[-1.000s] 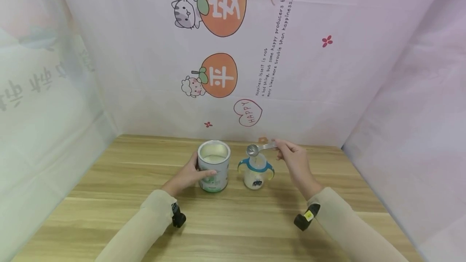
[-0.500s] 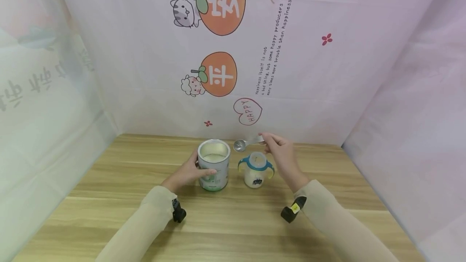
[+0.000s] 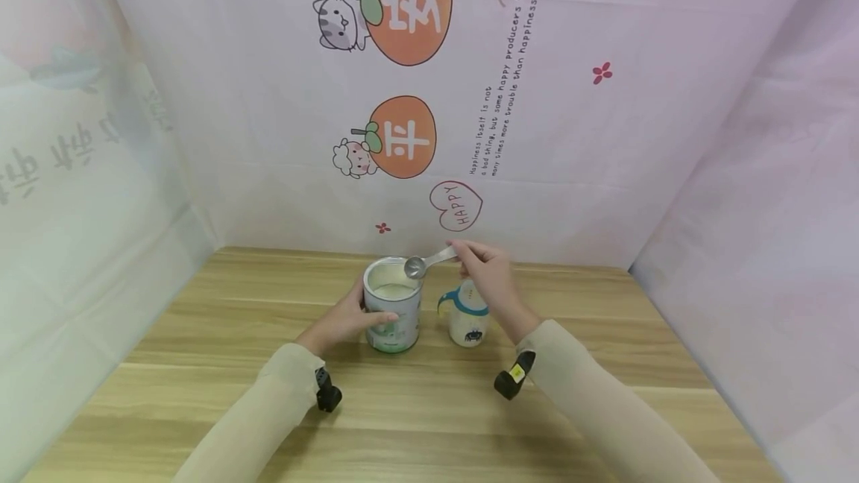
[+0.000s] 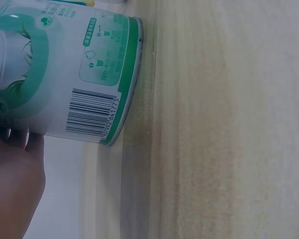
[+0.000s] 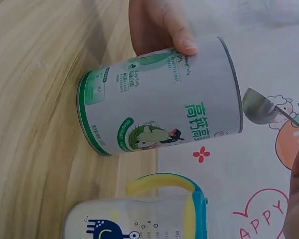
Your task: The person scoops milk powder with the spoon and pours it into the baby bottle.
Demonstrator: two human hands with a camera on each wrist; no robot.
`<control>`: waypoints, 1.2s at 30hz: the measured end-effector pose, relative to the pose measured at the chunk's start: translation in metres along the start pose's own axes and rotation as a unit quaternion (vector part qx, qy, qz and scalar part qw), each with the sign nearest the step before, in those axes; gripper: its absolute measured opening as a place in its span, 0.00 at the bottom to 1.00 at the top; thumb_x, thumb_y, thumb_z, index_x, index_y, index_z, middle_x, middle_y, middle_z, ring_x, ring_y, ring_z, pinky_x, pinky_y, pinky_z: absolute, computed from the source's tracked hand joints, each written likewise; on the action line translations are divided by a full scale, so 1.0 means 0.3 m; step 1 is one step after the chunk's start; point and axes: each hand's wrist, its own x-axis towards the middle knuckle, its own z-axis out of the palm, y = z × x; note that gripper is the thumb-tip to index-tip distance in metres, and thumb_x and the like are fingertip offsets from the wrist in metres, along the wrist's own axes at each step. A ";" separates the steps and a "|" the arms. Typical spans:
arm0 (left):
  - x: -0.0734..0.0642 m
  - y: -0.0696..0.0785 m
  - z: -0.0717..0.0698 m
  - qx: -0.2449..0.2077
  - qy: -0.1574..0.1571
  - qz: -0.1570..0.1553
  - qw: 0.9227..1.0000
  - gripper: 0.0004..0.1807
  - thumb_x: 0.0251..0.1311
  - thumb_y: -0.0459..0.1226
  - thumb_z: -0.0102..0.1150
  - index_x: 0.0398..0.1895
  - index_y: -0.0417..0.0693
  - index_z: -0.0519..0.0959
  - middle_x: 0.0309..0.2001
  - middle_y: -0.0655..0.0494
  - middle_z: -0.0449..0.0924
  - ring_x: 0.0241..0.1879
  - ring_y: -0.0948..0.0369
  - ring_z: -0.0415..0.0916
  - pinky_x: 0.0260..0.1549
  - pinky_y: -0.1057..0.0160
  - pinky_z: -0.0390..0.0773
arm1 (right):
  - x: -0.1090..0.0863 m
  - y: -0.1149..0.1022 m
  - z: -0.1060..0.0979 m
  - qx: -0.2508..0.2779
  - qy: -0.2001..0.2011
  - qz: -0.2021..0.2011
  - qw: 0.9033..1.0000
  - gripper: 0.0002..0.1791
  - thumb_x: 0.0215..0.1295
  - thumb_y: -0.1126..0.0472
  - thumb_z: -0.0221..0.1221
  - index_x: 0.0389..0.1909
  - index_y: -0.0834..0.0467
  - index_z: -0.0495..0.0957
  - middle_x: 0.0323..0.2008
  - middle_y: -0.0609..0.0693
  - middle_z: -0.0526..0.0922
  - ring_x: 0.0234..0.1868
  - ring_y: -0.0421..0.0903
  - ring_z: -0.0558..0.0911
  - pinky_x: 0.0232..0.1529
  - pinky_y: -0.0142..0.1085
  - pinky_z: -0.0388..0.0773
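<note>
My left hand point(image 3: 349, 319) curls round the side of an open milk powder can point(image 3: 393, 326), white and green, upright on the table. Pale powder shows inside it. With my right hand point(image 3: 488, 274) I pinch the handle of a metal measuring spoon point(image 3: 415, 267). The spoon's bowl is over the right part of the can's rim and looks to hold nothing. In the right wrist view the bowl is just above the can's mouth. Below my right hand stands a baby bottle point(image 3: 466, 326) with a blue collar and whitish contents; the hand hides its right handle.
The wooden table point(image 3: 416, 423) ends at a printed cloth backdrop point(image 3: 282, 170) close behind the can and bottle. Cloth also hangs at the left and right sides. In the left wrist view, fine specks of powder lie beside the can's base.
My right hand has moved left with the measuring spoon, from above the baby bottle to the can's rim. My left hand and the can have stayed in place.
</note>
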 end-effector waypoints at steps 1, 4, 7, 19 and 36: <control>-0.001 0.000 0.000 -0.003 0.000 -0.003 1.000 0.56 0.57 0.42 0.74 0.79 0.64 0.43 0.72 0.45 0.59 0.73 0.45 0.54 0.69 0.38 0.52 | 0.002 -0.002 0.007 -0.004 -0.006 -0.004 1.000 0.23 0.69 0.40 0.60 0.53 0.52 0.85 0.45 0.57 0.83 0.39 0.47 0.79 0.45 0.38 0.80; -0.005 0.004 0.003 -0.011 0.001 -0.016 1.000 0.56 0.57 0.44 0.74 0.79 0.66 0.43 0.73 0.47 0.58 0.74 0.46 0.53 0.70 0.38 0.50 | 0.011 -0.005 0.029 -0.022 -0.026 -0.015 0.999 0.23 0.70 0.41 0.59 0.53 0.52 0.85 0.43 0.55 0.83 0.38 0.48 0.79 0.43 0.38 0.79; -0.008 0.003 0.003 -0.013 0.003 -0.022 1.000 0.56 0.57 0.44 0.74 0.79 0.68 0.43 0.74 0.49 0.58 0.74 0.47 0.52 0.70 0.38 0.50 | 0.017 -0.007 0.050 -0.041 -0.041 -0.026 0.998 0.21 0.70 0.42 0.60 0.52 0.53 0.86 0.39 0.53 0.84 0.37 0.51 0.80 0.39 0.37 0.78; -0.009 -0.003 0.004 -0.018 -0.005 -0.017 1.000 0.55 0.59 0.44 0.73 0.79 0.69 0.43 0.74 0.50 0.57 0.73 0.48 0.53 0.69 0.38 0.52 | 0.032 -0.006 0.096 -0.150 -0.086 -0.157 0.972 0.15 0.74 0.52 0.59 0.48 0.58 0.87 0.33 0.46 0.87 0.27 0.44 0.79 0.27 0.31 0.77; -0.013 -0.005 0.015 -0.026 0.007 -0.018 0.999 0.55 0.59 0.44 0.72 0.80 0.68 0.42 0.74 0.49 0.57 0.73 0.47 0.54 0.69 0.39 0.53 | 0.056 0.004 0.160 -0.295 -0.102 -0.271 0.911 0.10 0.72 0.59 0.61 0.44 0.59 0.88 0.39 0.49 0.89 0.30 0.37 0.81 0.32 0.27 0.79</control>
